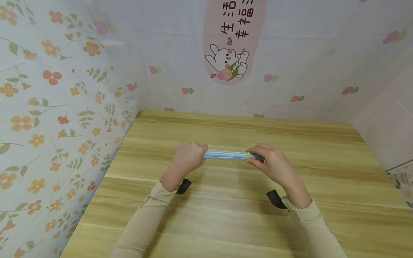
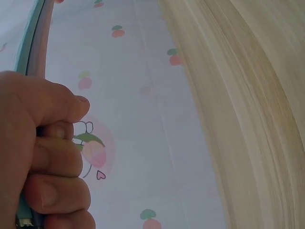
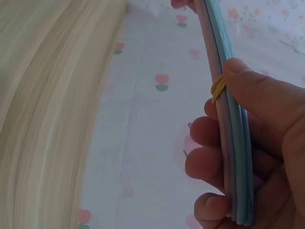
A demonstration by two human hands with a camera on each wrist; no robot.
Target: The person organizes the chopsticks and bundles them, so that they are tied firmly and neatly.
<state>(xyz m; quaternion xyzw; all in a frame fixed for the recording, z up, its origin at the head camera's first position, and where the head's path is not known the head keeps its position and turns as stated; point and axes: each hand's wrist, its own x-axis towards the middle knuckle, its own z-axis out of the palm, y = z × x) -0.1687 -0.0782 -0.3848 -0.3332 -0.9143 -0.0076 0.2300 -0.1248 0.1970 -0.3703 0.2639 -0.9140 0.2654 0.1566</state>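
Note:
A bundle of slim pencil-like sticks (image 1: 226, 154), pale blue and pinkish, lies level between the two hands over the table. My left hand (image 1: 189, 156) grips its left part in a fist; in the left wrist view a metallic tip (image 2: 24, 222) pokes out below the fingers. Toward the other end, a yellow rubber band (image 3: 218, 88) is wound round the sticks. My right hand (image 1: 269, 161) holds that end, the thumb (image 3: 252, 90) pressed on the sticks beside the band and the fingers behind them. Plain stick ends show near the right palm.
The wood-grain table (image 1: 226, 215) spreads under both hands. A white cloth with tulips and a rabbit print (image 1: 229, 64) hangs at the back, and a flowered cloth (image 1: 51, 125) covers the left side. Black curved pieces (image 1: 275, 199) stick out at both wrists.

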